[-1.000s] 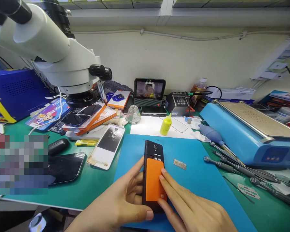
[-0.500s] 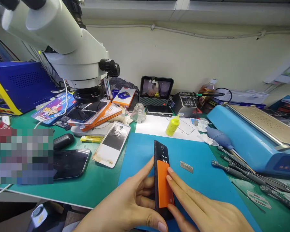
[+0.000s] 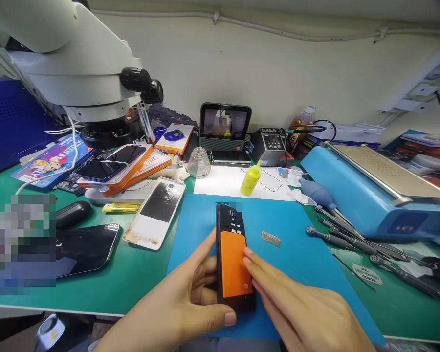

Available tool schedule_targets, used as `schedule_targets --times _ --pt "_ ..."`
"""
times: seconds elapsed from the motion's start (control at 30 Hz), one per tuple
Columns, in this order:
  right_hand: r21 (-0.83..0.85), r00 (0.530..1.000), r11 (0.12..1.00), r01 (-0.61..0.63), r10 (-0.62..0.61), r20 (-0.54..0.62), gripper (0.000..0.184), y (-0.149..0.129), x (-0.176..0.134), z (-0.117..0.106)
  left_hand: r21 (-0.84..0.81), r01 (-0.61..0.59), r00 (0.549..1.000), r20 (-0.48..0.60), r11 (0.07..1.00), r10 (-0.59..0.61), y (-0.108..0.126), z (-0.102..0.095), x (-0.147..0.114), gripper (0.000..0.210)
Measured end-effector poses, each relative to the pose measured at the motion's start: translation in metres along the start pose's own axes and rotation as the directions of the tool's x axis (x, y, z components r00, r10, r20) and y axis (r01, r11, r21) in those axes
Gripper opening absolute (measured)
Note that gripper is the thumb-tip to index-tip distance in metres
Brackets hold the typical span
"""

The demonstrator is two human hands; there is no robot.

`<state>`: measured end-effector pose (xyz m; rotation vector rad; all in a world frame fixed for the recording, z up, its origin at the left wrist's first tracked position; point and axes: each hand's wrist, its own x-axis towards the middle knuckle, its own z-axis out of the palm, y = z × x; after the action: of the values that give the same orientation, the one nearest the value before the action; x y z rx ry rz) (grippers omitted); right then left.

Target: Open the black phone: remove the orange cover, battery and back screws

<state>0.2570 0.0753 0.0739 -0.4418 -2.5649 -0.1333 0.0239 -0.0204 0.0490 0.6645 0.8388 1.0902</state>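
Black open-backed phone (image 3: pixel 225 218), flat orange battery (image 3: pixel 236 266) inside: left hand (image 3: pixel 190 305) grips it, right hand (image 3: pixel 300 298) just rests straight, ungripping fingers along the edge.

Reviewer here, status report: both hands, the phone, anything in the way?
Left hand holding black phone, back toward camera. Right hand at right edge of orange battery, fingers extended. Small metal piece on blue mat, apart from both hands.

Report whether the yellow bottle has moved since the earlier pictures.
No. The yellow bottle stands at the same spot on the white paper; the view shifted.
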Motion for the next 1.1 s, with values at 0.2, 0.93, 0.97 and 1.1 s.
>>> schedule_targets --times 0.2,0.93,0.97,1.1 --pt "0.058 0.981 0.982 -0.178 0.181 -0.07 0.033 0.0 -0.009 0.008 -0.026 0.002 0.996 -0.093 1.0 -0.004 -0.006 -0.002 -0.003 0.11" --pt "-0.086 0.977 0.987 -0.135 0.118 -0.175 0.047 -0.017 -0.014 0.027 0.052 -0.067 0.99 -0.119 0.996 0.073 -0.01 -0.003 0.003 0.103" --pt "-0.114 0.979 0.987 -0.116 0.095 -0.179 0.047 -0.017 -0.011 0.026 0.065 -0.058 0.99 -0.122 0.996 0.065 -0.009 -0.002 0.003 0.102" --pt "-0.239 0.987 0.97 -0.048 0.009 -0.161 0.046 -0.017 -0.002 0.021 0.078 -0.061 0.989 -0.131 0.995 0.07 -0.009 -0.001 0.003 0.098"
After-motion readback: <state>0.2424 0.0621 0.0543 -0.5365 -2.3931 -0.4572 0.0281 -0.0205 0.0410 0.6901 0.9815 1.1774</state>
